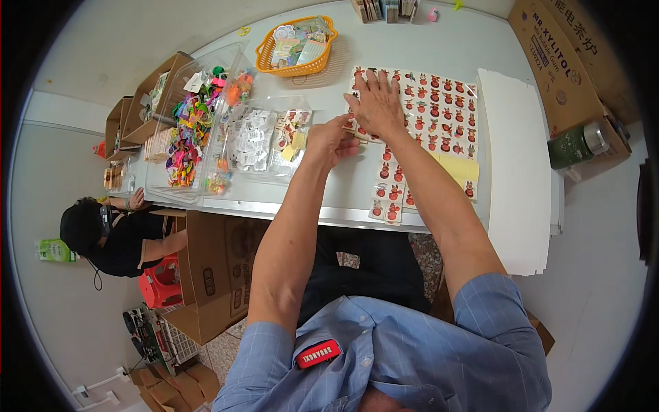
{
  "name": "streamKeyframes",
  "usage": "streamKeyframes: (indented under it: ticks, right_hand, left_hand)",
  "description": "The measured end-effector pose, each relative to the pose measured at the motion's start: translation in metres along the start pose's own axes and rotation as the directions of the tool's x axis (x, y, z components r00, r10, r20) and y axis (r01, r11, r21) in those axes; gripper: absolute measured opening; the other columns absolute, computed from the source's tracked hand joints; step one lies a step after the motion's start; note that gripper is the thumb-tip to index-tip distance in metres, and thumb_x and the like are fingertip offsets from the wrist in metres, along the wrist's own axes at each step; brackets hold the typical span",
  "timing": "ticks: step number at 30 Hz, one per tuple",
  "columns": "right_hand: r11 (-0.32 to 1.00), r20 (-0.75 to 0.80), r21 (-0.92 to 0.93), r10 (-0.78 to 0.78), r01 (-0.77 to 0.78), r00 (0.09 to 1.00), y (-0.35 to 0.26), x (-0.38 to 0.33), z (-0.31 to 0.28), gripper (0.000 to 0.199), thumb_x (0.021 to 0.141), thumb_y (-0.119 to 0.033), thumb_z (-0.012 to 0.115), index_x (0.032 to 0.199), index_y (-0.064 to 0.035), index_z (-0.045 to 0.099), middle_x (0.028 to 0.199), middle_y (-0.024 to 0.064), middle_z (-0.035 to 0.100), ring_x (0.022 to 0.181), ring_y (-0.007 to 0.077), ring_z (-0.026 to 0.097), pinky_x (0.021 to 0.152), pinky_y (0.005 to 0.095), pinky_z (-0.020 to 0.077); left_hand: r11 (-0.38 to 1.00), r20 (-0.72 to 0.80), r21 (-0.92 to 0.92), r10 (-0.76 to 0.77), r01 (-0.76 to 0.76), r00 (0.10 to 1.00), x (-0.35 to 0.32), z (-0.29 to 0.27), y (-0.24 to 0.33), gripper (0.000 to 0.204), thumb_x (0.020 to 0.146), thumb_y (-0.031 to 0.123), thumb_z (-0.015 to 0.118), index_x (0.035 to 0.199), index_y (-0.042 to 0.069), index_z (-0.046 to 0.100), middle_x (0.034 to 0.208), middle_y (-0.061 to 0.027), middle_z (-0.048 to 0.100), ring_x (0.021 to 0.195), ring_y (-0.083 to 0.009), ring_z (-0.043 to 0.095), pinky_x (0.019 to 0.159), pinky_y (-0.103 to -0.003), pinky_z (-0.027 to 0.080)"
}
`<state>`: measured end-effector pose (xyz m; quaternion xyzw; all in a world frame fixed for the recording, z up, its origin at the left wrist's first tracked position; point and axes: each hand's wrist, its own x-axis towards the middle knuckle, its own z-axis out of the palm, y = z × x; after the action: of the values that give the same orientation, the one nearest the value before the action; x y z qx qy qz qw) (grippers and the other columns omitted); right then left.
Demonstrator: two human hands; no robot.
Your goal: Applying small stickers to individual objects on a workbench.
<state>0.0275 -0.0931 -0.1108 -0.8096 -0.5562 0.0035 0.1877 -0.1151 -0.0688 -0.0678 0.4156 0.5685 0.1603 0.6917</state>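
Observation:
On the white table lies a large sheet of small red cartoon-figure stickers, with several cut pieces of the same print along its near left part. My right hand rests flat on the sheet's upper left part, fingers spread. Close to its left, my left hand has its fingers curled, thumb and forefinger pinching the left edge of the stickers; its fingertips are partly hidden. A yellow paper slip lies over the sheet's lower right part, beyond my right forearm.
To the left, a clear bin holds colourful small toys; beside it a clear tray holds white packets and sticker pieces. An orange basket stands behind. White sheets, a green flask and cartons are at right. Another person works far left.

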Motion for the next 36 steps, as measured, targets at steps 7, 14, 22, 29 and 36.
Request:
streamKeyframes:
  ticks: [7, 14, 22, 29, 36]
  right_hand:
    - [1.000, -0.002, -0.017, -0.006, 0.006, 1.000, 0.002, 0.000, 0.002, 0.069, 0.105, -0.052, 0.039, 0.157, -0.0070, 0.035, 0.161, 0.0158, 0.034, 0.152, 0.0369, 0.024, 0.124, 0.0571, 0.0133]
    - [0.996, -0.059, -0.086, -0.039, 0.034, 0.997, 0.002, 0.003, 0.010, 0.069, 0.104, -0.052, 0.041, 0.156, -0.0064, 0.037, 0.159, 0.0152, 0.037, 0.150, 0.0376, 0.026, 0.122, 0.0584, 0.0141]
    - [0.992, 0.007, -0.122, -0.020, 0.020, 1.000, 0.003, 0.004, 0.008, 0.070, 0.105, -0.053, 0.039, 0.158, -0.0092, 0.033, 0.163, 0.0147, 0.031, 0.152, 0.0371, 0.023, 0.124, 0.0583, 0.0137]
    - [0.997, -0.017, -0.081, -0.008, 0.006, 1.000, 0.003, 0.004, 0.008, 0.068, 0.105, -0.051, 0.040, 0.157, -0.0071, 0.035, 0.161, 0.0163, 0.035, 0.150, 0.0382, 0.026, 0.123, 0.0575, 0.0142]
    - [0.999, -0.021, -0.036, -0.006, 0.006, 1.000, 0.004, 0.004, 0.010, 0.069, 0.104, -0.051, 0.042, 0.158, -0.0092, 0.035, 0.163, 0.0157, 0.033, 0.152, 0.0379, 0.025, 0.123, 0.0569, 0.0137]
  left_hand:
    - [0.978, 0.023, 0.202, 0.039, -0.043, 0.999, 0.007, -0.001, -0.005, 0.022, 0.098, 0.022, 0.068, 0.103, 0.001, 0.067, 0.087, -0.0090, 0.067, 0.065, -0.0181, 0.065, 0.058, -0.033, 0.059]
    - [0.865, -0.003, 0.222, 0.462, -0.450, 0.887, 0.000, 0.000, -0.038, 0.026, 0.100, 0.022, 0.068, 0.095, -0.004, 0.072, 0.076, -0.0071, 0.069, 0.062, -0.0135, 0.067, 0.056, -0.028, 0.058]
    - [0.492, -0.190, 0.517, 0.864, -0.701, 0.467, -0.079, -0.057, -0.001, 0.025, 0.100, 0.021, 0.066, 0.096, -0.002, 0.074, 0.060, -0.0064, 0.062, 0.055, -0.0102, 0.059, 0.053, -0.030, 0.046]
    - [0.011, -0.012, 1.000, 0.857, 0.006, 0.515, -0.074, -0.105, 0.024, 0.045, 0.093, 0.035, 0.072, 0.121, 0.002, 0.059, 0.096, -0.0214, 0.071, 0.089, -0.0428, 0.069, 0.074, -0.053, 0.054]
    - [0.309, 0.044, 0.904, 0.619, -0.295, 0.784, -0.055, 0.005, -0.027, 0.042, 0.095, 0.038, 0.065, 0.096, -0.004, 0.072, 0.090, -0.0271, 0.072, 0.087, -0.0443, 0.071, 0.079, -0.052, 0.056]
